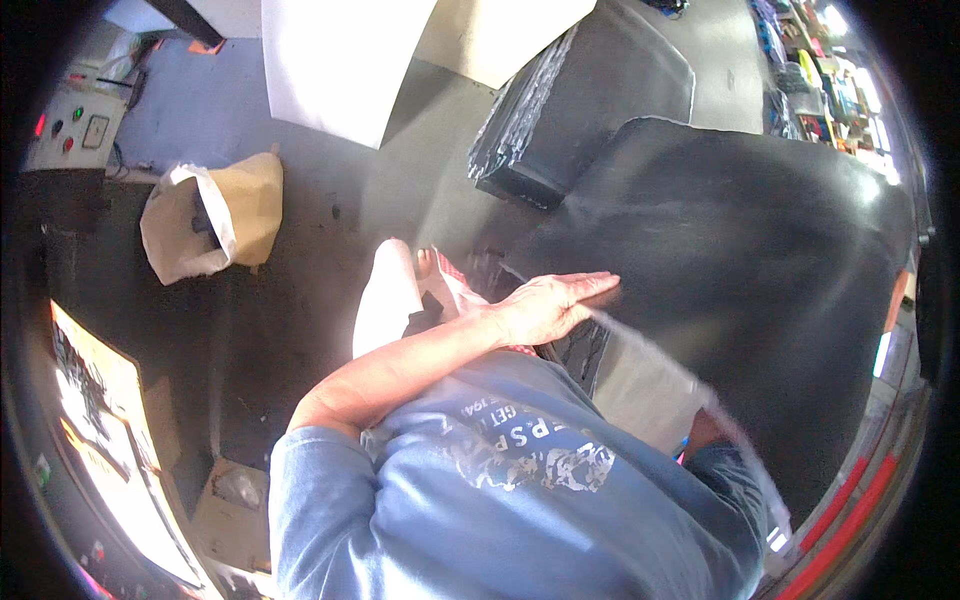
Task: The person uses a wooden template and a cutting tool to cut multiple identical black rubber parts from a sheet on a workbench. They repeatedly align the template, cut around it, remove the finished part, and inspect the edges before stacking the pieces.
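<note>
A large black sheet (740, 250), dull and rubbery with a soft sheen near its upper right edge, was spread across the right half of the view, from about one o'clock round to five o'clock. Its near edge (680, 375) was seen lifted and blurred, showing a paler underside. The left hand (545, 305) was laid flat on the sheet's left edge, near the centre of the view, fingers stretched out together and pointing toward three o'clock, nothing being clasped. The right hand (705, 432) was glimpsed at about five o'clock, mostly hidden under the lifted edge; whether it was open or closed could not be told. A stack of black sheets (580, 100) lay at twelve o'clock. At ten o'clock a pale sack (210, 215) stood open on the floor, with something dark inside that could not be made out. At seven o'clock a cardboard box (235, 500) held a clear plastic bag.
</note>
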The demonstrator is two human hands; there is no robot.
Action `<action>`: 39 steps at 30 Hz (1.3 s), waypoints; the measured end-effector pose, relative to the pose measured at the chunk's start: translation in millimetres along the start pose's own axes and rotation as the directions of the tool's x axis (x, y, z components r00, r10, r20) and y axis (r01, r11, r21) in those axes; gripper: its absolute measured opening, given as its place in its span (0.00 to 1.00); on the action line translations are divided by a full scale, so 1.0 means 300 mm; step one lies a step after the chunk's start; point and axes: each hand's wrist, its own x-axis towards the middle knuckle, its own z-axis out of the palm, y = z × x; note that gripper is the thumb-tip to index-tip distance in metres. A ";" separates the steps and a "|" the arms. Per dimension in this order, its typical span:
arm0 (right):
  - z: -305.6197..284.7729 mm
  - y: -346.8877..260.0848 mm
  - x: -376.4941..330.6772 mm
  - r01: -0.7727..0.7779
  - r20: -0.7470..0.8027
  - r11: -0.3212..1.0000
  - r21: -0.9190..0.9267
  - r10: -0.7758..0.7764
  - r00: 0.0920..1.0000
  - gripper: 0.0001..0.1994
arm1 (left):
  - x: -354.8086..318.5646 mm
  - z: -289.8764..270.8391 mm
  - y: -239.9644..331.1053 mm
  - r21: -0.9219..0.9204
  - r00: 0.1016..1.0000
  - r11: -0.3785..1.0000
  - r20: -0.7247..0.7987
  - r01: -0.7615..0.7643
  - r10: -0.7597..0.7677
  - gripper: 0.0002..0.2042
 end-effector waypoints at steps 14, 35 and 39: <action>0.109 0.054 -0.141 -0.065 -0.021 0.962 0.264 0.073 0.997 0.16 | -0.381 -0.128 0.085 0.243 0.901 0.954 -0.431 0.175 -0.055 0.16; 0.508 -0.898 -1.152 -0.771 0.773 0.206 0.602 0.093 0.628 0.17 | -1.832 0.081 0.315 -0.190 0.187 0.918 -0.945 0.349 -0.267 0.13; 0.581 -0.975 -1.200 -0.668 0.711 0.264 0.696 -0.116 0.694 0.18 | -1.905 0.070 0.321 -0.258 0.147 0.872 -0.927 0.415 -0.345 0.11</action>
